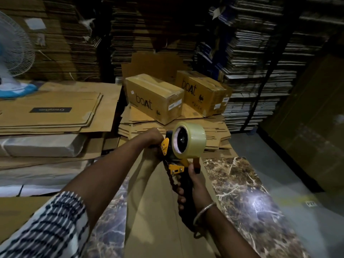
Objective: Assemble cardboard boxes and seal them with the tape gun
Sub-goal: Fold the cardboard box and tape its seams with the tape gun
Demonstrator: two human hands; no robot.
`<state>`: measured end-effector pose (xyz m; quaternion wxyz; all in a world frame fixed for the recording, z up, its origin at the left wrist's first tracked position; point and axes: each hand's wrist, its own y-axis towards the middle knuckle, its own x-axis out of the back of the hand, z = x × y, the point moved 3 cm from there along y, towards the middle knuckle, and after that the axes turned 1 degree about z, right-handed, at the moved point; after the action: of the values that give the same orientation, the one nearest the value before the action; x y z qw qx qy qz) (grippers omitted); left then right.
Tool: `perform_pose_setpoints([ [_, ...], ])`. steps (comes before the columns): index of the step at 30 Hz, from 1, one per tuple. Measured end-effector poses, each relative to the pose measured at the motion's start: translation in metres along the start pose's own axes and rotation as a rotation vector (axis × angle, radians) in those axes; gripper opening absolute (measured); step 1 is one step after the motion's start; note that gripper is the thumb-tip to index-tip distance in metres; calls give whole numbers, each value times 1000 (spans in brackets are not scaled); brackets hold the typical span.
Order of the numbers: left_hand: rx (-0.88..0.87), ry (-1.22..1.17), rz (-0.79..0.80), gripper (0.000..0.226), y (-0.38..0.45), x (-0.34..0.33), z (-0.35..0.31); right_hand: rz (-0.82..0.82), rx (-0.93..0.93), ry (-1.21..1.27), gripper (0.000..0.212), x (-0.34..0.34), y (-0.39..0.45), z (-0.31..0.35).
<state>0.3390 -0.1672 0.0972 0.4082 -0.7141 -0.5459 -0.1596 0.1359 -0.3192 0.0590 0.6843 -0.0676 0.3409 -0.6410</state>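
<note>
Head view: right hand wrapped round the black handle of the yellow-and-black tape gun, held up above a flat cardboard sheet that lies on a marble-patterned surface. Clear tape roll sits on the gun's hub, facing the camera. Left hand reaches to the gun's front end, fingers curled at the yellow plate beside the roll; exact grip hidden behind the gun. Metal bangle on the right wrist, striped sleeve on the left arm. Beyond the hands, two taped "boAt" boxes rest side by side on a stack of flattened cartons. More flat cartons left, with a table fan behind. Walls of stacked cardboard fill the background.
</note>
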Motion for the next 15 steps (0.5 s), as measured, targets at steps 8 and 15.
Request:
perform_pose_setpoints([
  [8, -145, 137, -232, 12, 50, 34, -10, -72, -11, -7, 70, -12, 13, 7],
  [15, -185, 84, -162, 16, 66, 20, -4, -121, 24, -64, 68, -22, 28, 10],
])
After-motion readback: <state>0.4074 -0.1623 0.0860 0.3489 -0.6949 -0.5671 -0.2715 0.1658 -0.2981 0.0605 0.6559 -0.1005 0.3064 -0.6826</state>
